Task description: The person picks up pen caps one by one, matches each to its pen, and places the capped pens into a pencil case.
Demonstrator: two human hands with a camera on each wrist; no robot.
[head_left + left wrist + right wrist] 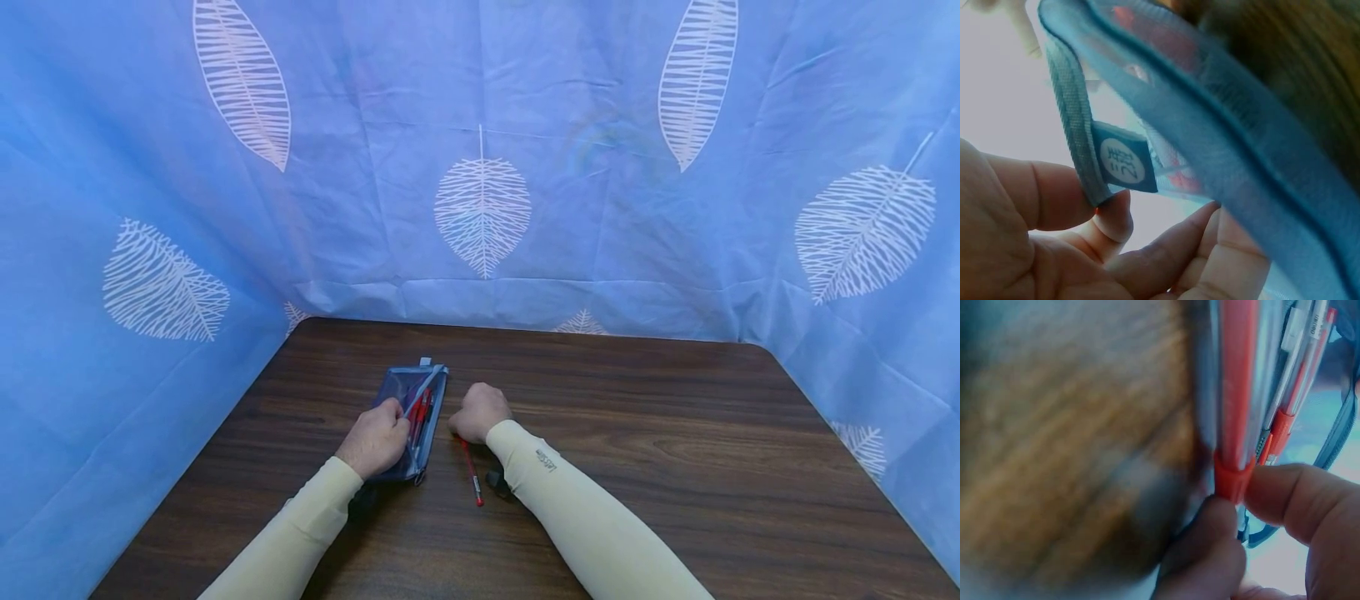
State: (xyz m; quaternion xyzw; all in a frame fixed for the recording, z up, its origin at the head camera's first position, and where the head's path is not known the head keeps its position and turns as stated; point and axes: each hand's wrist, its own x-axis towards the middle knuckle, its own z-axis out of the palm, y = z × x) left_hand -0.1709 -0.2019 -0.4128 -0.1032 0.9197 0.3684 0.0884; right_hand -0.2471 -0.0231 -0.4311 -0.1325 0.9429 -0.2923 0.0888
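A blue mesh zip pouch [390,386] lies left of centre on the table, with several pens [422,408] showing inside it, some of them red. My left hand [377,437] grips the pouch's opening edge. In the left wrist view, thumb and finger pinch the zipper tape [1072,112] beside a small label [1124,159]. Just right of the pouch, my right hand [482,412] pinches a red pen [471,469], whose far end points back toward me. Up close, my right thumb and finger hold its red grip [1234,478], below the clear barrel.
The dark wood table [637,433] extends to the right of both hands. A blue curtain [570,200] with white leaf prints hangs around its back and sides. Beneath the right cuff sits a small black object [497,482].
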